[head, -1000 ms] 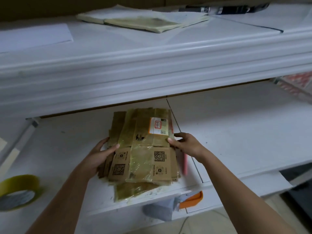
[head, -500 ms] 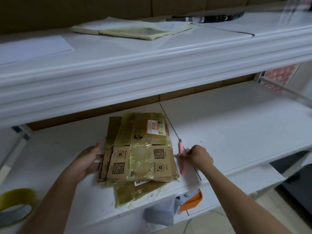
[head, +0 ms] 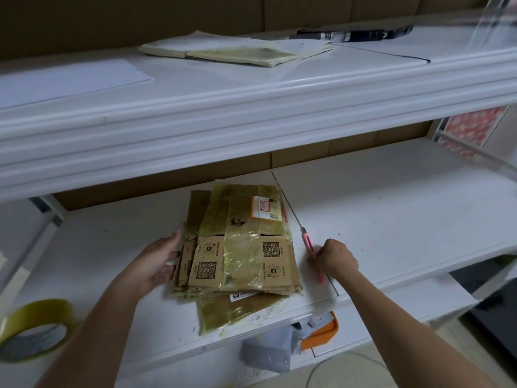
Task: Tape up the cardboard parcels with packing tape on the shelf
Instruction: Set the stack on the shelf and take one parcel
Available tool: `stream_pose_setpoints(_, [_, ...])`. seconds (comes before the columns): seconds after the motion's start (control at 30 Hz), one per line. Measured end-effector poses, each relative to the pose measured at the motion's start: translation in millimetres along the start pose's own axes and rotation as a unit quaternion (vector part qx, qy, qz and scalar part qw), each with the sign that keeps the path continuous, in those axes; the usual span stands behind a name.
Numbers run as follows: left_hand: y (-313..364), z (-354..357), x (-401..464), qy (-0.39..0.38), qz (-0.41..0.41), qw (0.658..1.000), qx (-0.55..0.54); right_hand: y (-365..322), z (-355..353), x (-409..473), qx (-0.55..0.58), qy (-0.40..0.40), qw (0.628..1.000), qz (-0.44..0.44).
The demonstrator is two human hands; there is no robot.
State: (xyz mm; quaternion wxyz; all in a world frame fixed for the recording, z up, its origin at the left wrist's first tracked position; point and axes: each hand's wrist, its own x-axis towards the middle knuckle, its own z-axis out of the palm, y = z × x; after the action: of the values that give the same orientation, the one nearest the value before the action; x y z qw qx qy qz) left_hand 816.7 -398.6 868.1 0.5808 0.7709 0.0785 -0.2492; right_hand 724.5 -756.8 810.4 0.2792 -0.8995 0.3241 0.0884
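A stack of flat brown cardboard parcels (head: pixel 240 247), wrapped in yellowish tape and printed with QR codes, lies on the white lower shelf (head: pixel 391 208). My left hand (head: pixel 154 261) rests against the stack's left edge with fingers fairly straight. My right hand (head: pixel 335 257) is just right of the stack, fingers curled round a pink utility knife (head: pixel 309 245) lying on the shelf. A roll of yellowish packing tape (head: pixel 33 329) sits at the shelf's front left.
The upper shelf (head: pixel 251 107) overhangs the work area and carries flat packets (head: pixel 237 51) and a dark object (head: pixel 358 33). Below the shelf's front edge are a grey bag (head: pixel 268 351) and an orange item (head: pixel 321 333). Brown cartons stand behind.
My right hand left the stack's right edge, moved to the pink knife beside it and closed round it. My left hand slid slightly down the stack's left side.
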Motion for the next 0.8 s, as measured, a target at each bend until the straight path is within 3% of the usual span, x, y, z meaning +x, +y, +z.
stream_pose_setpoints(0.2, [3.5,13.8,-2.0,-0.066,0.027,0.997,-0.041,6.9,-15.2,1.4,0.075,0.026,0.997,-0.007])
stream_pose_setpoints(0.33, [-2.6,23.4,6.5,-0.028,0.017,0.998,-0.054,8.1,-37.5,-7.1,0.152,0.039,0.985,-0.067])
stream_pose_setpoints(0.57, [4.9,51.5,3.9,-0.014,0.017,0.998,-0.051,0.3,-54.7,-14.7,0.337,-0.041,0.937,-0.083])
stream_pose_setpoints(0.7, [12.2,76.9,1.5,-0.029,0.025,0.998,-0.056,-0.3,-57.4,-16.2,0.364,-0.072,0.924,-0.087])
stream_pose_setpoints(0.8, [18.7,103.5,-0.5,-0.045,0.034,0.997,-0.057,4.5,-65.2,-16.8,0.351,-0.046,0.93,-0.099])
